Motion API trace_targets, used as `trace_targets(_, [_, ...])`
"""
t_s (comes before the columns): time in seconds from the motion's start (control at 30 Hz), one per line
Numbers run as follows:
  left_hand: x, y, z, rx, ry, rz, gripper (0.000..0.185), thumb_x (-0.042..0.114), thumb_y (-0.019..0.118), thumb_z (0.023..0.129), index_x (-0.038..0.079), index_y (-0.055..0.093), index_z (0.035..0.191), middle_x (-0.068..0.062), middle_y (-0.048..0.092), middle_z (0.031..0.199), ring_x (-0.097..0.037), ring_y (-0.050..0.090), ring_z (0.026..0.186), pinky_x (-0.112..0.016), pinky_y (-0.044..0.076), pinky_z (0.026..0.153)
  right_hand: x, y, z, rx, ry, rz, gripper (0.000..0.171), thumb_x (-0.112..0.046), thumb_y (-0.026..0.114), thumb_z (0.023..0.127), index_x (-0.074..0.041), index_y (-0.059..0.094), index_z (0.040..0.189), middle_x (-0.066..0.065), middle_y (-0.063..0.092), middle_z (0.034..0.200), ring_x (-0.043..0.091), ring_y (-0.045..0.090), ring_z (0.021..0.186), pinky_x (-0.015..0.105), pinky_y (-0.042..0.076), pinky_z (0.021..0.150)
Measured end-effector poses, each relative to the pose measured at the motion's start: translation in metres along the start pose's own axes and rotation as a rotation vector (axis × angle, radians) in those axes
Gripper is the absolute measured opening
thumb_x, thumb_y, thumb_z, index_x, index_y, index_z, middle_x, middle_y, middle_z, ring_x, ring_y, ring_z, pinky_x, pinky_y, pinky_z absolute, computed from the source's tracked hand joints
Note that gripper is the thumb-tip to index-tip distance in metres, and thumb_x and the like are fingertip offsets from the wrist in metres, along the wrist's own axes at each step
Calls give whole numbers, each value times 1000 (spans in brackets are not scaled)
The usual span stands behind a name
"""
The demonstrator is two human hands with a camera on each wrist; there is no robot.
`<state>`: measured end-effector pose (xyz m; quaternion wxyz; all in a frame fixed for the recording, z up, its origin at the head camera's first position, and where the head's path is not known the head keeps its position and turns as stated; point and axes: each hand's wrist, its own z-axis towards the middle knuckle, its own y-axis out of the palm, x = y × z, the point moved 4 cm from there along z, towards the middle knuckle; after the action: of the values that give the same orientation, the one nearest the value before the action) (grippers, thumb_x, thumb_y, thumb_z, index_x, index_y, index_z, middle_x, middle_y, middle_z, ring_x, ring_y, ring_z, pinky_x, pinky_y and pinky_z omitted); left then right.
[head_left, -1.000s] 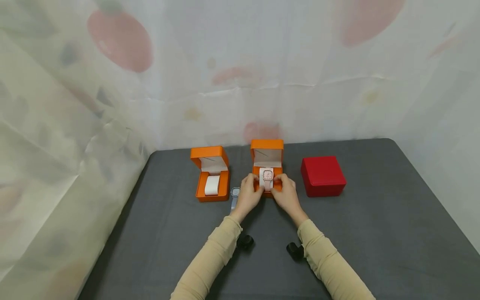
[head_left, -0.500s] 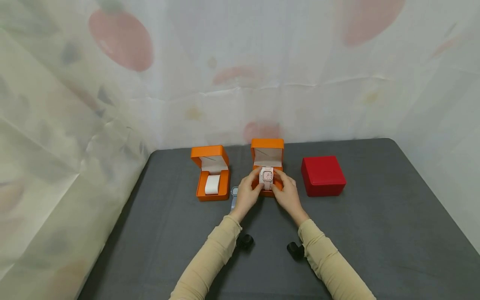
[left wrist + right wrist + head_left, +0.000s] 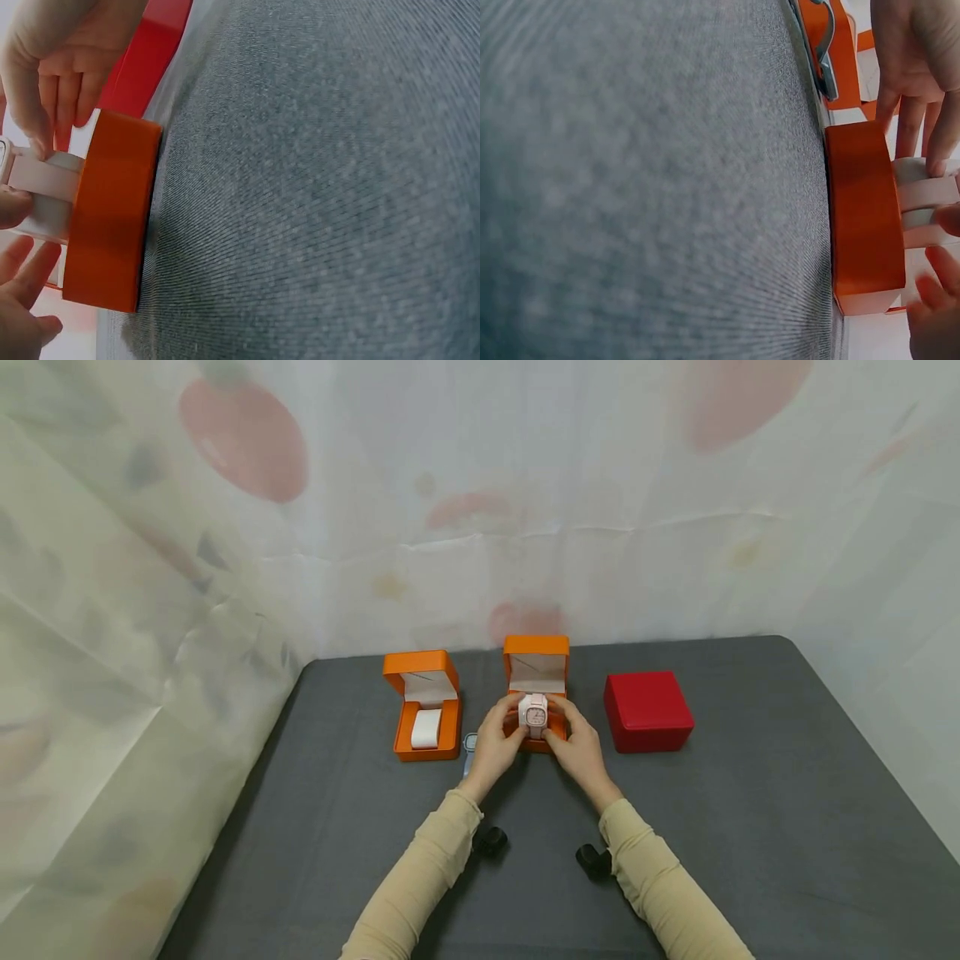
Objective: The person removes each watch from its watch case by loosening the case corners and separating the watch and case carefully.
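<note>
Grey table [image 3: 750,827] carries three boxes. Middle orange box [image 3: 536,693], lid up, sits between both hands. Left hand [image 3: 495,747] and right hand [image 3: 576,747] each pinch cushion sides; grip on both curled. Pink watch [image 3: 536,716] wrapped on cushion, fingertips flanking it, just above box base.
</note>
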<state>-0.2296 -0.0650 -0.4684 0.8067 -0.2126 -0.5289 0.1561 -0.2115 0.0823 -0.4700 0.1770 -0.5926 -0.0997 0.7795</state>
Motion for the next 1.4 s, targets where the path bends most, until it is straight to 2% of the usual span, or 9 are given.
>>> trace_targets(0.2, [1,-1,1,-6,40,-60,50,-1,64,84,16,52,129,-10,56,126,-27,54,115,-43,47,96,-27,-8,-6,-53,20,240,49,13,56,81,0,50,127,26,54,125,41,54,116,53,43,97])
trace_targets(0.33, [2,-1,0,-36,38,-101,49,3,63,86,15,50,132,-12,53,125,-28,54,112,-44,48,93,-24,-9,-6,-46,67,294,50,12,56,81,-1,48,129,25,52,127,40,52,118,53,43,97])
trace_targets(0.57, [1,-1,-1,-120,-18,-174,50,17,60,91,17,44,139,-13,47,127,-30,51,114,-48,50,91,-27,-14,-6,-33,54,337,51,12,55,82,5,47,132,29,51,128,42,52,114,56,40,99])
trace_targets(0.63, [1,-2,-1,-131,-21,-171,52,21,60,91,19,43,140,-13,48,125,-31,52,114,-48,50,90,-28,-15,-6,-37,64,329,51,11,54,83,4,47,133,27,50,129,40,53,113,51,43,99])
trace_targets(0.83, [1,-5,-1,-186,-46,-192,56,28,63,89,25,42,141,-10,55,128,-27,57,110,-42,51,89,-25,-18,-8,-42,92,274,50,6,52,85,0,48,134,23,53,119,21,59,103,13,46,79])
trace_targets(0.97, [2,-7,0,-237,-121,-265,56,31,64,88,32,42,140,-8,58,128,-25,59,107,-37,51,85,-9,-15,-5,-57,80,276,51,4,53,86,-4,48,136,21,53,117,12,56,98,11,44,76])
trace_targets(1.1, [4,-9,0,-282,-175,-322,56,27,63,89,29,41,141,-13,59,125,-27,58,107,-32,51,81,3,-11,-1,-118,72,318,51,0,52,89,-8,43,139,18,48,129,13,54,101,13,45,78])
trace_targets(1.27, [19,-16,-3,-346,-190,-331,55,23,61,90,25,41,142,-15,57,127,-29,56,110,-28,51,81,-2,-8,1,-265,71,441,67,-3,57,90,-12,23,147,21,38,133,9,58,90,20,51,67])
trace_targets(1.4, [23,-20,-6,-407,-199,-376,54,23,61,91,27,42,141,-13,54,129,-27,56,110,-30,53,83,-12,-11,0,-350,69,431,68,-2,60,89,-12,26,147,20,35,139,14,57,90,23,51,66])
